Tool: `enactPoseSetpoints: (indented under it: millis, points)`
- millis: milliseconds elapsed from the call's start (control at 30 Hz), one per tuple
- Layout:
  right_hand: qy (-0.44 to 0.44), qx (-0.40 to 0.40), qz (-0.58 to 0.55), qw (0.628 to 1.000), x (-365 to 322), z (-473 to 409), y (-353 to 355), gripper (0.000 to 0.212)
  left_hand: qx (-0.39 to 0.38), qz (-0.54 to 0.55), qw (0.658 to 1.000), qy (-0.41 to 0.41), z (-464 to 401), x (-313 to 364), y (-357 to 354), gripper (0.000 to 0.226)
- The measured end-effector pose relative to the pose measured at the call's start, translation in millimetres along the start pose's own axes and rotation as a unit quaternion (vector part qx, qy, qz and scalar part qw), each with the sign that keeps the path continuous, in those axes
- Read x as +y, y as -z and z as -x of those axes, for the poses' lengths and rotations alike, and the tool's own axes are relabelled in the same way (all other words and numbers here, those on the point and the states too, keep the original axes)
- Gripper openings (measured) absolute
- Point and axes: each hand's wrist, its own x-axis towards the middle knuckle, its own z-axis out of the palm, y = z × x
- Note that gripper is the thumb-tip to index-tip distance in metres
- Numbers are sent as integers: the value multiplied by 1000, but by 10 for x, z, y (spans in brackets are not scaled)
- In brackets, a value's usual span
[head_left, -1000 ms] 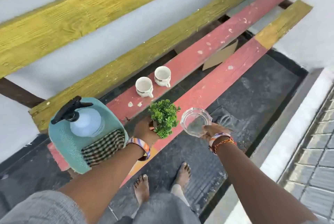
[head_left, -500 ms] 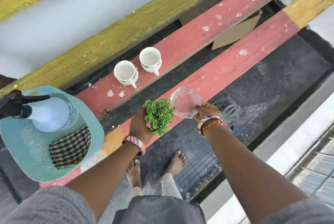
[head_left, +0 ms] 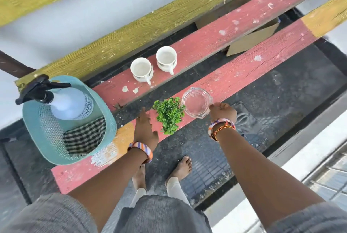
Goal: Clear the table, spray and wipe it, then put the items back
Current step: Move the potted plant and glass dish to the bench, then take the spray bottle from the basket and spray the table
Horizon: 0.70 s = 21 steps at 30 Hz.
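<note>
A small green plant stands on the near red plank. My left hand hovers just left of it, fingers straight, not touching it. A clear glass dish sits on the same plank right of the plant. My right hand holds its near-right rim with curled fingers. Two white cups stand side by side on the far red plank. At the left end, a teal basket holds a spray bottle and a checked cloth.
A yellow-green plank runs behind the red ones, with dark gaps between planks. A piece of cardboard lies under the planks at the right. My bare feet stand on the dark floor below the near plank.
Both hands set the plant and the glass dish down on the near plank. My left hand let go of the plant and drew back to its left with the fingers straightened.
</note>
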Motion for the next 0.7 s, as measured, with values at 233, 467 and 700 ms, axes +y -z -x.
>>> enactPoseSetpoints:
  millis: [233, 467, 700]
  points:
    - [304, 10, 98, 947, -298, 779, -103, 23, 75, 32, 984, -156, 454, 207, 509, 65]
    - [456, -166, 155, 860, -510, 1777, -808, 30, 243, 93, 931, -258, 480, 293, 1612, 54]
    - [363, -259, 147, 883, -274, 2560, -2018, 83, 302, 72, 924, -223, 304, -453, 2664, 44]
